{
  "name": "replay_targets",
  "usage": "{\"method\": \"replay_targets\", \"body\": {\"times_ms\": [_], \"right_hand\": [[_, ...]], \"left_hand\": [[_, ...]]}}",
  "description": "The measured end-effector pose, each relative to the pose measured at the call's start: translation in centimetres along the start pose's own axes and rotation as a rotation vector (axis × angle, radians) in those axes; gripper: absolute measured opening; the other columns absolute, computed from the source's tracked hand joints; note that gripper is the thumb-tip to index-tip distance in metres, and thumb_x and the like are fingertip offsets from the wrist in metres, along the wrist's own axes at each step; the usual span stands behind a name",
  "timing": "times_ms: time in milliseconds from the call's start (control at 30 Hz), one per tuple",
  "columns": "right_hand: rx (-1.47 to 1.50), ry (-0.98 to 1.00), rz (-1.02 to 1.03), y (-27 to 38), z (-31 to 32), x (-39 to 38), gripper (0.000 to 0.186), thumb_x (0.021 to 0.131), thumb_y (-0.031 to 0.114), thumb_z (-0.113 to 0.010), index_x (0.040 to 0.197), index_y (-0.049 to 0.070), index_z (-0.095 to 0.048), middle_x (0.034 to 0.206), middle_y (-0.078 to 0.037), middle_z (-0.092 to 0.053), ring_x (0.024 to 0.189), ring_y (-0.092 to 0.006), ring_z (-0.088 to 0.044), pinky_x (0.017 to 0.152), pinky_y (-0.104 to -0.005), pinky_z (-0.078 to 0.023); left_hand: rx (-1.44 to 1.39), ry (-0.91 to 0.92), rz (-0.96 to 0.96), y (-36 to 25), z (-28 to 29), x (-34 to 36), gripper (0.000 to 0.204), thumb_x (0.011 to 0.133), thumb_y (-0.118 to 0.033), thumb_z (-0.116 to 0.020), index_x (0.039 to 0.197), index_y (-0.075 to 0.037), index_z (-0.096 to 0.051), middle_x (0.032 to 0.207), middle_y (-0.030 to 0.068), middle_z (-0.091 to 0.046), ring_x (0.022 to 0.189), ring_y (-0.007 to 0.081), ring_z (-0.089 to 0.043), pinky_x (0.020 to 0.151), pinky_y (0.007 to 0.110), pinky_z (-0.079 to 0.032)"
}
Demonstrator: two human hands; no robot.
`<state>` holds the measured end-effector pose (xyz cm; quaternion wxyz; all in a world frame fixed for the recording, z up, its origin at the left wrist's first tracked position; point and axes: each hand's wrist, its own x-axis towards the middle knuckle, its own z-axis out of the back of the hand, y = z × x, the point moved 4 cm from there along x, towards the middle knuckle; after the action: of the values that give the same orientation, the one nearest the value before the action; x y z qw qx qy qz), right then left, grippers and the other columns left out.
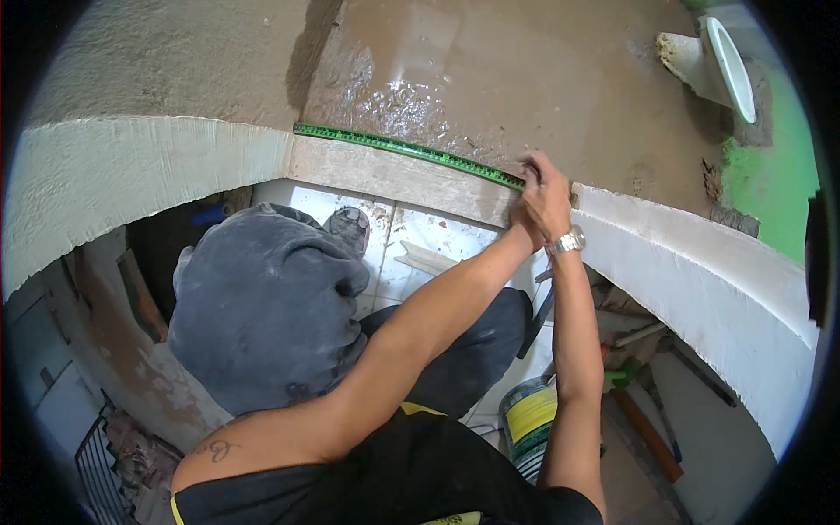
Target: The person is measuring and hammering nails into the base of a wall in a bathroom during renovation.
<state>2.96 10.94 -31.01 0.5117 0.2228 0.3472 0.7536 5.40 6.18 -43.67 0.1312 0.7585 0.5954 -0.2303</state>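
Observation:
A green tape measure blade (407, 150) with dark markings lies stretched along the top edge of a low concrete ledge (385, 179). Its far left end meets the corner by the plastered wall. At its right end, my right hand (549, 199), with a metal watch on the wrist, has its fingers closed on the tape. My left hand (522, 219) reaches the same spot from the left, touching or nearly touching the right hand. Its fingers are mostly hidden behind the right hand.
Wet brown mortar (525, 79) covers the area beyond the ledge. A white round-flanged pipe (731, 70) sticks out at the far right. Below are white floor tiles (398, 236), a bucket (531, 416) with a yellow band beside my right arm, and several tools (647, 429) at the lower right.

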Motion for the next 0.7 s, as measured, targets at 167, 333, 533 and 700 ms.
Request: {"method": "replay_targets", "body": {"times_ms": [167,333,533,700], "right_hand": [[-0.007,-0.113,-0.156,-1.5,2.7,-3.5,0.026,0.09,0.009,-0.053,0.114,0.004,-0.06,0.088,-0.021,-0.069,0.083,-0.0356,-0.068,0.076,-0.0422,-0.053],[-0.01,-0.126,-0.29,-2.1,2.5,-5.5,0.028,0.092,0.014,-0.052,0.116,0.003,-0.062,0.091,-0.023,-0.068,0.087,-0.0375,-0.067,0.078,-0.0428,-0.051],[0.039,-0.151,-0.222,-2.5,0.6,-4.7,0.025,0.094,0.015,-0.052,0.107,0.0,-0.066,0.095,-0.023,-0.069,0.09,-0.035,-0.068,0.083,-0.0413,-0.051],[0.036,-0.183,-0.245,-4.4,0.9,-5.9,0.024,0.094,0.015,-0.053,0.108,0.0,-0.066,0.095,-0.021,-0.071,0.089,-0.0323,-0.069,0.082,-0.0399,-0.052]], "left_hand": [[-0.149,-0.054,0.043,-0.5,-1.8,-1.9,0.025,0.103,-0.027,-0.047,0.121,-0.01,-0.053,0.116,0.0119,-0.061,0.11,0.0264,-0.059,0.096,0.042,-0.05],[-0.075,-0.265,0.054,-0.8,-1.5,-2.5,0.027,0.106,-0.033,-0.045,0.116,-0.01,-0.055,0.107,0.0071,-0.063,0.096,0.0226,-0.063,0.083,0.038,-0.055],[-0.275,-0.08,0.055,0.4,1.7,0.6,0.023,0.106,-0.029,-0.046,0.112,-0.01,-0.057,0.097,0.0094,-0.064,0.089,0.0236,-0.064,0.079,0.039,-0.055],[-0.088,-0.156,-0.01,3.0,2.2,1.0,0.025,0.105,-0.032,-0.047,0.111,-0.011,-0.059,0.098,0.008,-0.065,0.09,0.0225,-0.064,0.079,0.038,-0.055]]}}
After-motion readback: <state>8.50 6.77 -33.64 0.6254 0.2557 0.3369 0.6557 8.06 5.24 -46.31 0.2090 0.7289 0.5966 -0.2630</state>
